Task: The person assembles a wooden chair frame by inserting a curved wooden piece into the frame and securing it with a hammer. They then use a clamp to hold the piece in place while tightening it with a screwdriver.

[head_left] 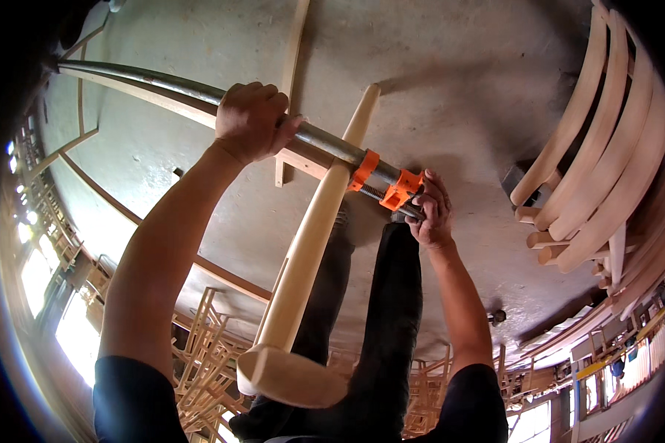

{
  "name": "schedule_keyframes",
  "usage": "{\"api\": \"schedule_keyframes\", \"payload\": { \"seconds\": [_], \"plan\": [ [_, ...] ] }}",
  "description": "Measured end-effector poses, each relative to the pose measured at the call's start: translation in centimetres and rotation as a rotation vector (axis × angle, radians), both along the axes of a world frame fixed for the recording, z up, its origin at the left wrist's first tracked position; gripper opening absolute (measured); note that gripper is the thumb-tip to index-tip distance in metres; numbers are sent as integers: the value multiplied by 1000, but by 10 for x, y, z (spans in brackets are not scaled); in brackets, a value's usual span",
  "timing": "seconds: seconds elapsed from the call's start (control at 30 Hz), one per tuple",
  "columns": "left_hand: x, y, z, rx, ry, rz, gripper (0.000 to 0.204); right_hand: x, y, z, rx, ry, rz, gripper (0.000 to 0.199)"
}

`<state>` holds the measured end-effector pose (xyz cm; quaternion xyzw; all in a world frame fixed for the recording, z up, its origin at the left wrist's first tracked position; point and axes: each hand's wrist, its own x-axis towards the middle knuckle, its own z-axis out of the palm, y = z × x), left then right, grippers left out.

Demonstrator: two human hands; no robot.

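A pipe clamp with a long steel pipe (329,142) runs from the far left to the middle. My left hand (253,122) is closed around that pipe. Alongside the pipe lies a pale wooden rail (162,102), which meets a long tapered wooden post (314,240). One orange jaw (364,170) sits against the post where they meet. Just right of it is the orange screw head (402,190). My right hand (433,210) has its fingers curled at the screw's handle end, partly hiding it. A curved wooden piece (295,380) caps the post's near end.
Curved wooden parts (595,140) are stacked at the right. Thin wooden strips (100,181) form a frame at the left, and another strip (294,55) lies beyond my left hand. Wooden chair frames (203,347) stand along the lower edge. Grey concrete floor (451,88) shows beneath.
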<state>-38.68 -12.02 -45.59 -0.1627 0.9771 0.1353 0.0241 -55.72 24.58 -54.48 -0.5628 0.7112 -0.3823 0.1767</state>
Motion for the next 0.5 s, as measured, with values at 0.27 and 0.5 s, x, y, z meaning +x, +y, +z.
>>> {"api": "schedule_keyframes", "payload": {
  "seconds": [0.27,0.5],
  "plan": [
    [0,0,0,-4,-105,10,29,80,5,-14,45,-432,-579,62],
    [11,1,-4,42,20,74,23,19,-35,103,1270,-1643,-908,61]
  ]
}}
